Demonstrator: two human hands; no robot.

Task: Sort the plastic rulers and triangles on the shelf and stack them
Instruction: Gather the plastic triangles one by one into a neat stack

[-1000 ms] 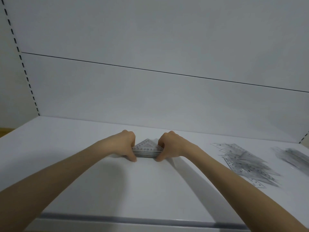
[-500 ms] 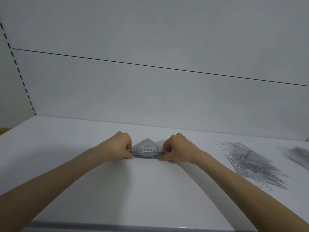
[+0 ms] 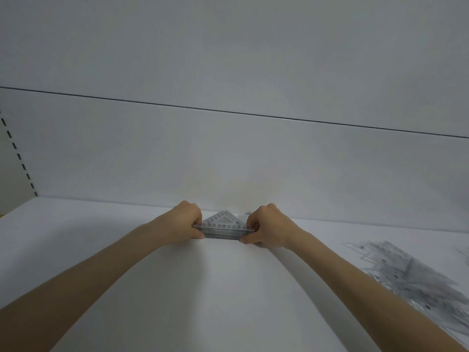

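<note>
Now | left hand and right hand still pinch the triangle stack ends, mid-shelf by the back wall | edges look squarer than before | loose pile, right, awaits sorting

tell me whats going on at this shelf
A person is squaring up a stack of clear triangles on the white shelf. The left hand grips its left corner and the right hand grips its right corner. A loose pile of clear rulers and triangles lies spread out to the right, not stacked.
</note>
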